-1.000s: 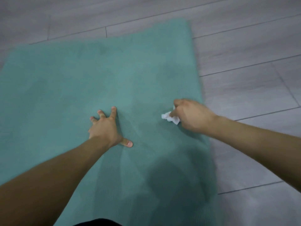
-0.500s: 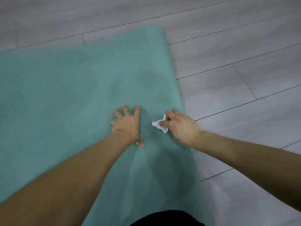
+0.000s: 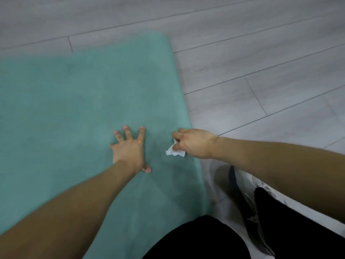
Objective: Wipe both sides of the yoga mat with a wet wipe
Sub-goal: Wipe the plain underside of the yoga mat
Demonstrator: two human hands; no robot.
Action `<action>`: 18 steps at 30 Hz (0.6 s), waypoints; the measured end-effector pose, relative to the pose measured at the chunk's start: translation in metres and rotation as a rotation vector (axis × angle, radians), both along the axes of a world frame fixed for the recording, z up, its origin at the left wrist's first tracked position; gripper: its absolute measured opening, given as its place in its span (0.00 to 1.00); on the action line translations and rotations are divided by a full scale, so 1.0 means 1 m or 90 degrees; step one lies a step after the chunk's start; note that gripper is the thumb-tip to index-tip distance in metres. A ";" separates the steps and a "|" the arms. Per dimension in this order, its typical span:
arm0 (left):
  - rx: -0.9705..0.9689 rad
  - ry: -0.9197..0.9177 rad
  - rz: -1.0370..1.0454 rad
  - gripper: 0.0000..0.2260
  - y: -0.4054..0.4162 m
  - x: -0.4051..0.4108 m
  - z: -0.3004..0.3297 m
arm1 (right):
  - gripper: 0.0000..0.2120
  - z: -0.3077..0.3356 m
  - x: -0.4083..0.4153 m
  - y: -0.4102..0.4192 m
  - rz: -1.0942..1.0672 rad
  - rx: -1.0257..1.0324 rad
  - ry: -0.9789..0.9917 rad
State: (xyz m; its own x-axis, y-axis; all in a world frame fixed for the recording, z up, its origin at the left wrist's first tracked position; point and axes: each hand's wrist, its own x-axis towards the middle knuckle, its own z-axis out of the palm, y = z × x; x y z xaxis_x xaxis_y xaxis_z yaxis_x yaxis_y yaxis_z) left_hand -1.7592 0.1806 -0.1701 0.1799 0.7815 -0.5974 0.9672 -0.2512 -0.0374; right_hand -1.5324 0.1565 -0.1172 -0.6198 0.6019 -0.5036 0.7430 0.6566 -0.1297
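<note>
A teal yoga mat [image 3: 78,101] lies flat on the floor and fills the left and middle of the view; its right edge runs down past my right hand. My left hand [image 3: 128,148] presses flat on the mat with fingers spread. My right hand [image 3: 194,143] grips a crumpled white wet wipe [image 3: 173,151] and holds it against the mat close to the right edge. A small gap of mat separates the two hands.
Grey wood-look plank floor [image 3: 261,62] surrounds the mat at the top and right. My dark-clothed legs [image 3: 201,240] show at the bottom. A white and dark item [image 3: 248,191] lies on the floor under my right forearm.
The view has shifted, so the mat's right edge and both hands now sit differently in frame. My right hand with the wipe has moved toward the mat's right edge. My left hand stays pressed flat.
</note>
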 end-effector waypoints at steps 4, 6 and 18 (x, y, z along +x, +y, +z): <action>0.004 0.000 0.008 0.72 0.001 0.000 -0.003 | 0.18 -0.017 0.017 0.060 -0.122 0.053 0.099; -0.007 0.017 0.013 0.73 0.001 0.003 -0.002 | 0.17 -0.028 0.023 0.100 -0.164 0.098 0.122; -0.031 0.066 -0.051 0.71 0.004 -0.002 0.004 | 0.15 -0.065 -0.012 0.117 -0.027 0.072 0.312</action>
State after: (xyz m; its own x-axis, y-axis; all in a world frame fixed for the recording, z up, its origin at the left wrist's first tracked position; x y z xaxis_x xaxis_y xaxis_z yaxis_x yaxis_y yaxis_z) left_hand -1.7608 0.1851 -0.1661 0.1758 0.7368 -0.6529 0.9359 -0.3308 -0.1213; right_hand -1.5446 0.2737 -0.1823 -0.7413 0.6652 -0.0900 0.6387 0.6577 -0.3993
